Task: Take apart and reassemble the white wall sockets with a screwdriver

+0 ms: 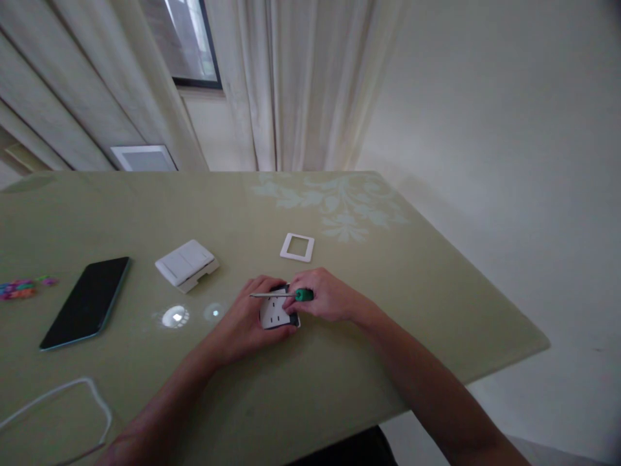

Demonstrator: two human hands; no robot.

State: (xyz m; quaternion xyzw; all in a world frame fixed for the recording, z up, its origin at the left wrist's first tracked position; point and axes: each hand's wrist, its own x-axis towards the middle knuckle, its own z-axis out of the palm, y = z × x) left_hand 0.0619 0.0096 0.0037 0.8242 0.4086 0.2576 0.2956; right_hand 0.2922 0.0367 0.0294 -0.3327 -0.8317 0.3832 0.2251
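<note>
A white wall socket (274,313) with dark edges lies on the table in front of me. My left hand (245,317) is closed around its left side, fingers at the far edge and thumb along the near edge. In my right hand (320,294) is a screwdriver (303,295) with a green handle, its metal shaft pointing left across the top of the socket. My right fingertips also reach down to the socket's right part. Just beyond the hands lies a white square frame (297,248).
Left of my hands sits a white switch panel (188,264). Farther left are a dark tablet (87,303) and small colourful pieces (18,289). A white cable (72,383) curls at the near left. The table (436,298) ends at a wall on the right.
</note>
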